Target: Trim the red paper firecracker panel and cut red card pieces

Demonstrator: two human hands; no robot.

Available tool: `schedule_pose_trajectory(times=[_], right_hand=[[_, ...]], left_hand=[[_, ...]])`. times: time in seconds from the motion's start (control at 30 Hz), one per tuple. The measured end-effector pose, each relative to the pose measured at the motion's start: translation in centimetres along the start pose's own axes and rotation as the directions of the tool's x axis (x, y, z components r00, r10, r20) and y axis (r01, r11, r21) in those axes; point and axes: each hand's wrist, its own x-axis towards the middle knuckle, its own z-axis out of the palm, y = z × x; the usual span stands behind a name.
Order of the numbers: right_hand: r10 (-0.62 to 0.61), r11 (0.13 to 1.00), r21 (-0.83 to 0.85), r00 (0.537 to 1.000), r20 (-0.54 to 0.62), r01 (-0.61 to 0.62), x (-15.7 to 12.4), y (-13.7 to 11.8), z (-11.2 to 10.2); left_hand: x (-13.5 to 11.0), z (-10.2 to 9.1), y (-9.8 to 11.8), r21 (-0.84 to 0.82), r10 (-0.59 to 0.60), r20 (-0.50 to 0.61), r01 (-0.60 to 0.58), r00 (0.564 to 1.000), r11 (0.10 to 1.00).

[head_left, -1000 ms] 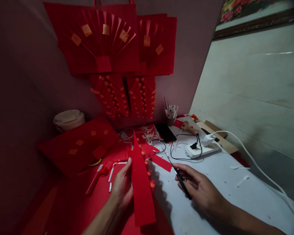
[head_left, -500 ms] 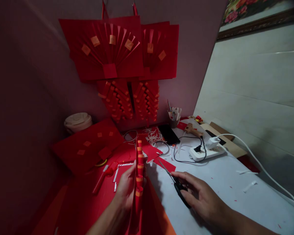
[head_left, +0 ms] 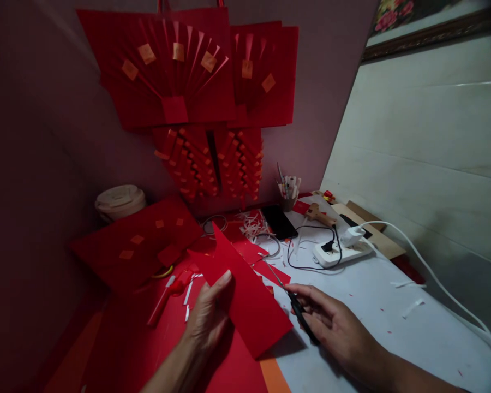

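Where fingers (head_left: 219, 286) grip it, the red card (head_left: 251, 297) tilts; its face is plain.

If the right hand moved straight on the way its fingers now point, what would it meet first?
Probably the red card held in the left hand, though the depth between them is unclear.

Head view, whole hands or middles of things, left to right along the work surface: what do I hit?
Lidded bucket → red stick with a white end → left hand → red card → black-handled scissors → right hand → white paper scrap
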Motion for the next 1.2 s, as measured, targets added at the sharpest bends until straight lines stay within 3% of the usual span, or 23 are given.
schedule_pose_trajectory(times=[0.27, 0.53, 0.67, 0.77, 0.87, 0.97, 1.03, 1.1, 1.17, 1.2], right_hand=[[-0.01, 0.999, -0.042, 0.999, 0.031, 0.012, 0.2, 0.8, -0.5], [-0.072, 0.991, -0.107, 0.996, 0.049, 0.077, 0.2, 0.4, -0.2], [-0.046, 0.997, -0.069, 0.999, 0.004, 0.047, 0.3, 0.5, -0.2], [0.003, 0.999, 0.05, 0.998, -0.06, 0.0, 0.4, 0.6, -0.3], [0.047, 0.978, 0.206, 0.994, -0.096, -0.027, 0.6, 0.5, -0.5], [0.059, 0.892, 0.452, 0.996, -0.063, -0.024, 0.8, 0.0, -0.5], [0.048, 0.809, 0.588, 0.999, -0.022, -0.026, 0.9, -0.3, -0.5], [0.029, 0.734, 0.678, 0.999, 0.022, -0.036, 1.1, -0.4, -0.4], [-0.018, 0.669, 0.743, 0.999, 0.05, -0.025, 1.2, -0.5, -0.4], [-0.046, 0.646, 0.763, 0.997, 0.062, -0.018, 1.2, -0.5, -0.4]], left_hand=[[0.0, 0.3, 0.4, -0.036, 0.018, -0.061, -0.02, 0.998, 0.999], [-0.2, 0.3, 0.2, 0.009, 0.02, -0.031, -0.02, 0.999, 1.0], [-0.2, 0.4, 0.3, 0.026, 0.017, -0.018, -0.017, 1.0, 1.0], [-0.3, 0.7, 0.8, 0.042, 0.097, -0.012, -0.096, 0.995, 0.994], [-0.8, 0.8, 1.5, 0.159, 0.297, 0.037, -0.299, 0.954, 0.941], [-1.7, 0.7, 1.9, 0.382, 0.478, 0.188, -0.512, 0.858, 0.77], [-2.4, 0.6, 2.0, 0.445, 0.567, 0.364, -0.673, 0.739, 0.591], [-3.0, 0.6, 1.6, 0.445, 0.591, 0.562, -0.814, 0.579, 0.373], [-3.4, 0.6, 1.0, 0.421, 0.557, 0.736, -0.904, 0.385, 0.069], [-3.5, 0.5, 0.6, 0.378, 0.533, 0.802, -0.92, 0.268, -0.105]])
